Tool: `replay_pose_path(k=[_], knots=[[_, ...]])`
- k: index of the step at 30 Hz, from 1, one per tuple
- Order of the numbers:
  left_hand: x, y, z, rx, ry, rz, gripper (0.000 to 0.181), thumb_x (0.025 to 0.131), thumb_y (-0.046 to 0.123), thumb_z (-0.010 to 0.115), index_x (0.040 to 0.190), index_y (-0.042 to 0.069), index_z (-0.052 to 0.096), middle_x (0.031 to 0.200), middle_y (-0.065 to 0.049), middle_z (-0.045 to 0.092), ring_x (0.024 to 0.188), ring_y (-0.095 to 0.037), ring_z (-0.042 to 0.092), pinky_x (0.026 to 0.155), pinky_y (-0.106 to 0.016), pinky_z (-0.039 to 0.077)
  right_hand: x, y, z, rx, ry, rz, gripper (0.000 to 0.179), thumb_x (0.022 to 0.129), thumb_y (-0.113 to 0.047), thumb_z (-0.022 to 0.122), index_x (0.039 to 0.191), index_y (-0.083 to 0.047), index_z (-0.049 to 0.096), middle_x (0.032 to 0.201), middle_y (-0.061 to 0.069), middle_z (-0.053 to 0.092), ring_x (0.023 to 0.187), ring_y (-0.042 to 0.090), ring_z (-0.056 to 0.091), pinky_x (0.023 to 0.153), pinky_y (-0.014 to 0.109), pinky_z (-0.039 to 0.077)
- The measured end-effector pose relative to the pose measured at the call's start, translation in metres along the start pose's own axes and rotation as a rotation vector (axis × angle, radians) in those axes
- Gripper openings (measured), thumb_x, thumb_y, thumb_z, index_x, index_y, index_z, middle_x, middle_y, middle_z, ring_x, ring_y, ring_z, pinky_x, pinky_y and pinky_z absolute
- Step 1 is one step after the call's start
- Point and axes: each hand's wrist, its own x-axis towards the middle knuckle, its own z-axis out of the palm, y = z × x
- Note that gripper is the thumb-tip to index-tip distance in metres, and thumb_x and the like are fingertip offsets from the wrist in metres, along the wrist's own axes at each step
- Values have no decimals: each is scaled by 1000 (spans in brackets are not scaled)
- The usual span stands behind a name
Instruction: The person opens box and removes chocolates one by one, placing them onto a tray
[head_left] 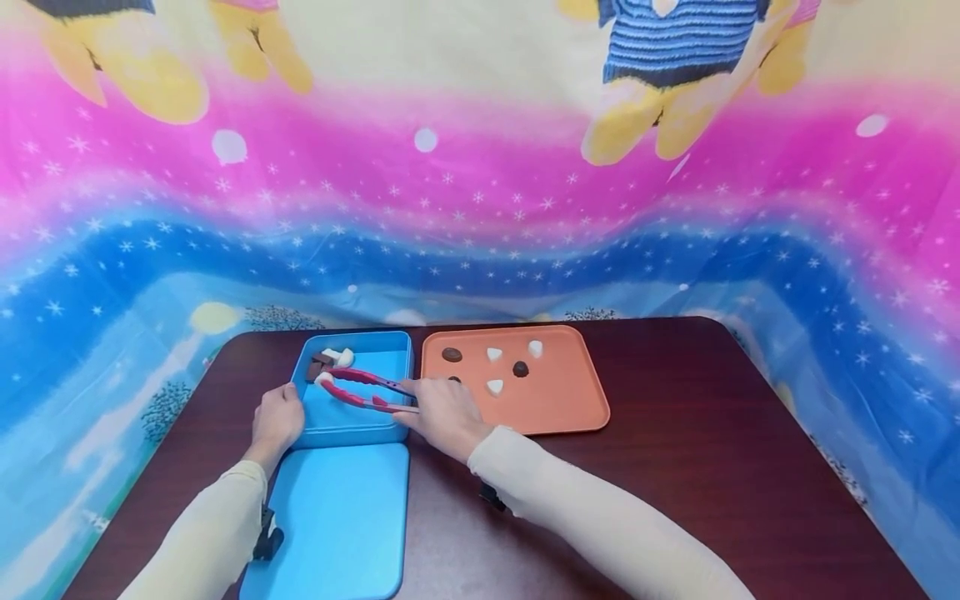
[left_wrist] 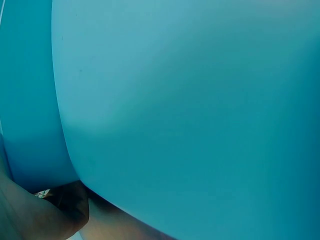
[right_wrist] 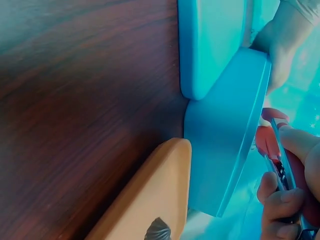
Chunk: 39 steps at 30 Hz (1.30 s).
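Observation:
My right hand [head_left: 448, 412] holds red-ended tongs [head_left: 360, 377] that reach leftward into a blue box [head_left: 352, 437]. At the tongs' tips, inside the box, is a small white piece [head_left: 324, 380]. Beside it in the far left corner lie dark brown chocolate-like pieces [head_left: 318, 364] and more white pieces [head_left: 345, 357]. My left hand [head_left: 277, 421] grips the box's left side near the front corner. In the right wrist view, fingers [right_wrist: 282, 202] of the right hand wrap the tongs' handle.
Right of the box lies an orange tray [head_left: 555, 404] bearing several white and dark brown sweet-like pieces. A flat blue lid [head_left: 337, 517] lies in front of the box. The dark wooden table [head_left: 675, 467] extends to the right, with a printed cloth [head_left: 487, 208] hanging behind.

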Motion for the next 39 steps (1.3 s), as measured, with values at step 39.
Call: replay_pose_path(k=[39], knots=[[-2,0,1,-13,-16,1,48,111,36,18,82,6,41,72,-7,31,68,-25,44,71,-40,35,-66,75,-26,-33,201,39,53,83,-46,81,131,-28,68,66,-10,56,57,9,45,51,28,35]])
